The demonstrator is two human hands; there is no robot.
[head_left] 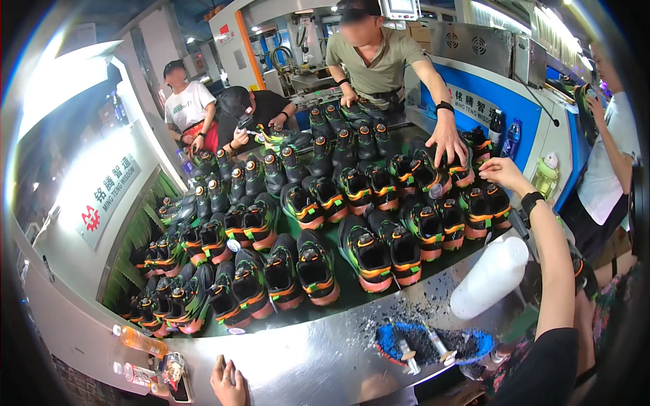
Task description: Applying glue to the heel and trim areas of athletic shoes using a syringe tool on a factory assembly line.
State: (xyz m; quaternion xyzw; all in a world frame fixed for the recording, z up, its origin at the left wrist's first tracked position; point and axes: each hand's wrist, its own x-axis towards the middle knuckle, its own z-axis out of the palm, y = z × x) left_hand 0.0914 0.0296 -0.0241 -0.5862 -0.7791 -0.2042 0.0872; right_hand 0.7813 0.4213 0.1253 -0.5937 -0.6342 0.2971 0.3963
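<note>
Several black shoes with green and orange soles (369,254) stand in rows on a green conveyor belt (349,284). My right hand (504,172), a black watch on its wrist, reaches out over the shoes at the belt's right end. Its fingers are loosely curled and hold nothing, and it hangs just above a shoe (484,203). My left hand (229,384) rests on the near edge of the shiny metal counter (305,358), with nothing in it. Just left of my right hand, a hand (447,142) of the person in the olive shirt presses on another shoe.
A white plastic bottle (491,277) lies on the counter by my right arm. A blue dish (433,342) holds black powder and brushes. An orange bottle (142,340) and a phone (175,375) lie at the near left. Two people work at the far left, another stands at the right.
</note>
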